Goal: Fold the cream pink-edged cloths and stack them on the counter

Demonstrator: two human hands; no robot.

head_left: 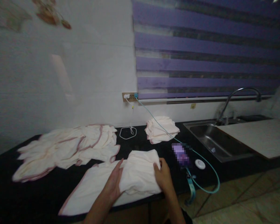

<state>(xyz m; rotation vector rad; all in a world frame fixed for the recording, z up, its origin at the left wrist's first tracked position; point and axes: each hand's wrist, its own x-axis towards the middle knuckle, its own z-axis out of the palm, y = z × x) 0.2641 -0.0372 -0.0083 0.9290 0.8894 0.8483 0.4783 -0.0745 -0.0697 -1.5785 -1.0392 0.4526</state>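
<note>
A white cloth with a pink edge [140, 169] lies partly folded at the front of the dark counter; its flat part [88, 188] spreads to the left. My left hand [114, 182] holds the left side of the folded part, its thumb along the fabric and its other fingers partly hidden. On the opposite side, my right hand [162, 175] grips the right edge, thumb on top and fingers curled behind. A loose heap of similar cloths [70, 144] sits behind on the left. A stack of folded cloths [161, 128] rests near the wall.
A phone [180, 154] with a teal cable [206, 161] and strap [190, 189] lies right of my hands, beside a round white object [200, 164]. A white cable [128, 137] lies by the wall. Farther right are a steel sink [200, 132], faucet [228, 99] and pale board [259, 137].
</note>
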